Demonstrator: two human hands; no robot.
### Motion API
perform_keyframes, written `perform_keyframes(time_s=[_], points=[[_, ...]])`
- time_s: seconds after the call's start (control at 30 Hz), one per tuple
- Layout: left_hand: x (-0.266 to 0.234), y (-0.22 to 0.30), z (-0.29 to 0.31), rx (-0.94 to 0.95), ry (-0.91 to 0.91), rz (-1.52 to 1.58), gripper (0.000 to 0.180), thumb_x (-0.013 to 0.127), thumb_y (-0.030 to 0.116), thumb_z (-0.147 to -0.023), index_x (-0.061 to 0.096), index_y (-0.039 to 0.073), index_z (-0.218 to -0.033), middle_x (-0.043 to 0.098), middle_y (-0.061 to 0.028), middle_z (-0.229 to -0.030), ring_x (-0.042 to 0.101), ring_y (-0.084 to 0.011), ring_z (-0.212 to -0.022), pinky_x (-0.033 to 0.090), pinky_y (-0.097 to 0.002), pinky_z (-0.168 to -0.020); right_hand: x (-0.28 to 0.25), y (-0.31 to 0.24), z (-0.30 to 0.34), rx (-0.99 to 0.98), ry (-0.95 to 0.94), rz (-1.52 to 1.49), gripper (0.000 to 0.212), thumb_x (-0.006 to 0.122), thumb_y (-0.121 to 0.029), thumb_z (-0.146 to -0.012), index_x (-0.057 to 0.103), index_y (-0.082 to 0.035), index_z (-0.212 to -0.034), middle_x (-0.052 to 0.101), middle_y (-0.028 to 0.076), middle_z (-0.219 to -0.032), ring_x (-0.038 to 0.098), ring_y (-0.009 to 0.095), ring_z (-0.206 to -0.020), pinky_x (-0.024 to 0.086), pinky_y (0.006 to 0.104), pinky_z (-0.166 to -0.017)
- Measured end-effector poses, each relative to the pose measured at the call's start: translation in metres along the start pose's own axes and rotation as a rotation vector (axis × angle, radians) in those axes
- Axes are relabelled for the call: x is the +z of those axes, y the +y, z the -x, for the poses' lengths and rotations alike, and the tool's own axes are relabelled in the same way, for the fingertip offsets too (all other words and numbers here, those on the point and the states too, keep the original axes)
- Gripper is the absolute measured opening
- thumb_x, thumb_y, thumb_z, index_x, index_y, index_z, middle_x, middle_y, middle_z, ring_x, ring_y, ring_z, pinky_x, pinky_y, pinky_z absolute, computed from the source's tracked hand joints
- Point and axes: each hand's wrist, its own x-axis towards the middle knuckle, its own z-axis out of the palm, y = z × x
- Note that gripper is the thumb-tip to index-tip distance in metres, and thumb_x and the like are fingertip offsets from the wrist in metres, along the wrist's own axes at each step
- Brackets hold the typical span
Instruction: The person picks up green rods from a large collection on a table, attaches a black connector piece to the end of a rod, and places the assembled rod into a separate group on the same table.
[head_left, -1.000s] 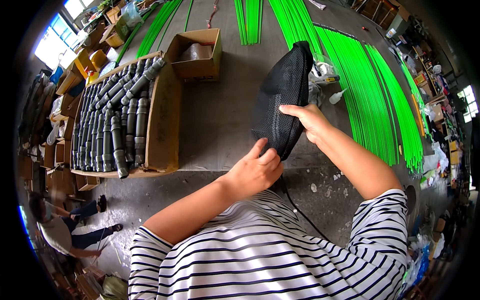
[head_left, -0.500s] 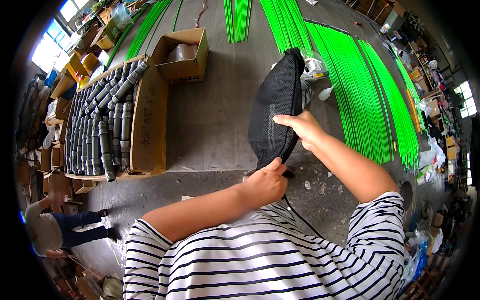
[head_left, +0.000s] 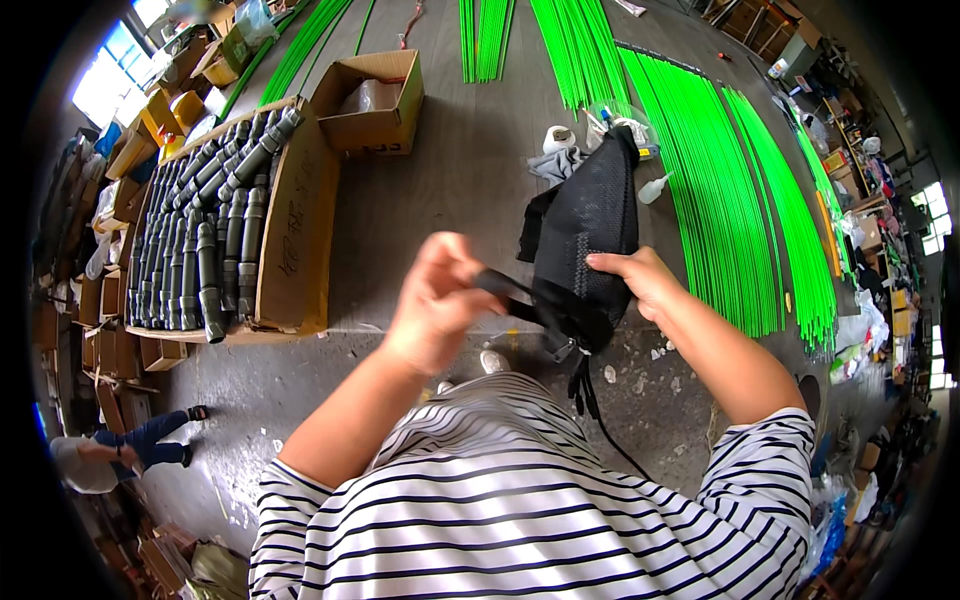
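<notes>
A black mesh-fabric waist bag (head_left: 600,215) hangs tilted in front of me, over the table's near edge. My right hand (head_left: 642,282) grips its right side, the thumb lying across the front. To the left, my left hand (head_left: 437,305) is closed around a black strap (head_left: 512,303) at the bag's lower end; motion blurs its fingers a little. A black cord (head_left: 608,435) trails down from the bag toward my shirt. Beyond the bag lie a white roll (head_left: 558,139), a grey cloth (head_left: 556,164) and a clear plastic tub (head_left: 606,112). Right of it is a white squeeze bottle (head_left: 655,188).
At left stands a carton (head_left: 297,235) full of dark grey tubes (head_left: 205,265), beside an open cardboard box (head_left: 385,125). Bundles of bright green rods (head_left: 700,190) cover the table's right. A person (head_left: 140,450) is on the floor area at far left.
My left hand has moved left from the bag's lower end, pulling the strap out. The bag has shifted slightly right and turned, uncovering the roll and cloth behind it.
</notes>
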Motion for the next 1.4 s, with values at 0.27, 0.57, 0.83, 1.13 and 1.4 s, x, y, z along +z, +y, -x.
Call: perform_keyframes(time_s=[0.27,0.57,0.83,1.13,1.4], points=[[-0.100,-0.008,0.104,-0.095,0.429,0.336,0.039,0.053,0.001,-0.072,0.048,0.013,-0.109,0.056,-0.0116,-0.103,0.055,-0.0254,-0.092,0.039,-0.0414,-0.088,-0.044,0.030,0.021,0.031,0.087,-0.021,0.034,0.071,-0.016,-0.069,0.062,0.008,-0.092,0.063,0.016,-0.092,0.060,0.021,-0.085,0.044,0.0313,-0.080],[-0.202,-0.036,0.362,-0.229,1.311,-0.710,0.013,0.056,0.006,-0.075,0.051,0.007,-0.087,0.053,-0.0031,-0.069,0.050,-0.0120,-0.062,0.042,-0.0242,-0.056,-0.096,0.109,0.077,0.134,0.406,0.216,0.041,0.074,-0.013,-0.063,0.060,0.007,-0.096,0.063,0.014,-0.094,0.061,0.021,-0.084,0.046,0.0304,-0.078],[-0.120,-0.075,0.480,-0.287,1.761,-0.415,0.010,0.055,0.008,-0.076,0.049,0.008,-0.084,0.048,-0.0022,-0.066,0.046,-0.0116,-0.059,0.039,-0.0244,-0.054,-0.055,0.160,0.173,0.551,0.560,0.652,0.038,0.071,-0.010,-0.067,0.059,0.000,-0.101,0.063,0.008,-0.094,0.059,0.020,-0.084,0.046,0.0331,-0.078],[-0.035,-0.133,0.465,-0.309,1.758,-0.062,0.008,0.054,0.011,-0.077,0.048,0.009,-0.080,0.043,-0.0012,-0.063,0.041,-0.0111,-0.056,0.035,-0.0247,-0.051,-0.048,0.206,0.163,0.562,0.414,0.947,0.026,0.068,-0.015,-0.071,0.060,0.001,-0.089,0.060,0.010,-0.082,0.056,0.019,-0.074,0.044,0.0325,-0.070],[-0.013,-0.141,0.450,-0.357,1.724,0.048,0.008,0.054,0.013,-0.077,0.046,0.010,-0.077,0.039,-0.0003,-0.060,0.037,-0.0107,-0.053,0.032,-0.0250,-0.049,-0.059,0.218,0.152,0.484,0.362,1.001,0.022,0.065,-0.018,-0.073,0.059,0.002,-0.081,0.057,0.012,-0.071,0.053,0.017,-0.065,0.042,0.0319,-0.062]])
